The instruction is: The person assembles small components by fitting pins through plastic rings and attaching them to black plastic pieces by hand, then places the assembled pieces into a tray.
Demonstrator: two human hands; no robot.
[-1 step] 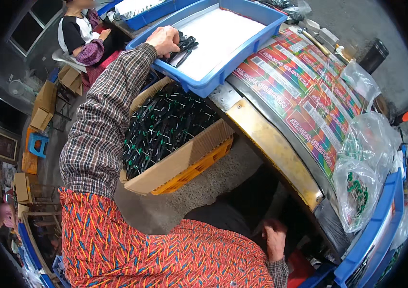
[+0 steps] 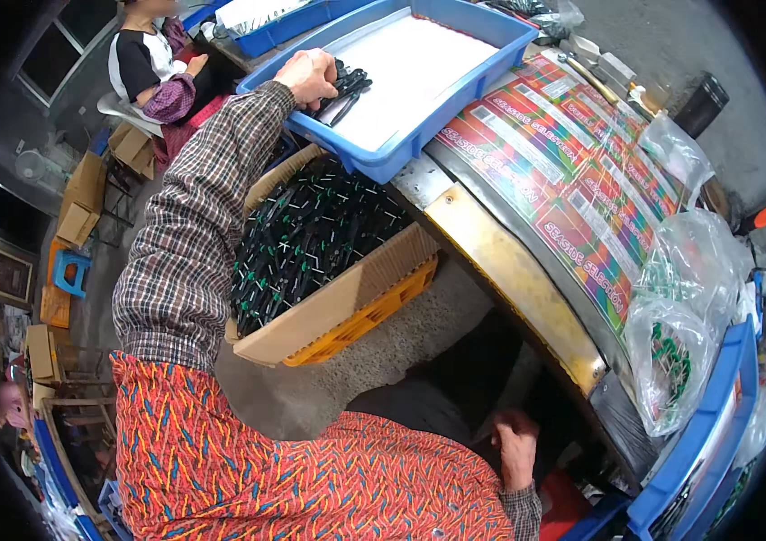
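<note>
My left hand (image 2: 309, 77) reaches over the near left corner of a blue plastic tray (image 2: 383, 162), fingers closed round a small heap of black slender pieces (image 2: 347, 90). Their exact kind does not show. White lining covers the tray's floor beside them. Below that arm stands an open cardboard box (image 2: 342, 302), full of black slender pieces (image 2: 311, 234) with green and white bits. Low at the right, beside my lap, my right hand (image 2: 515, 451) has its fingers curled. Shadow hides whatever they may hold.
A curved worktop with printed colourful sheets (image 2: 554, 153) lies to the right. Clear bags (image 2: 671, 361) with green pieces hang near another blue tray (image 2: 716, 424). A yellow crate (image 2: 365, 311) supports the box. At the far left, another person (image 2: 153, 72) sits.
</note>
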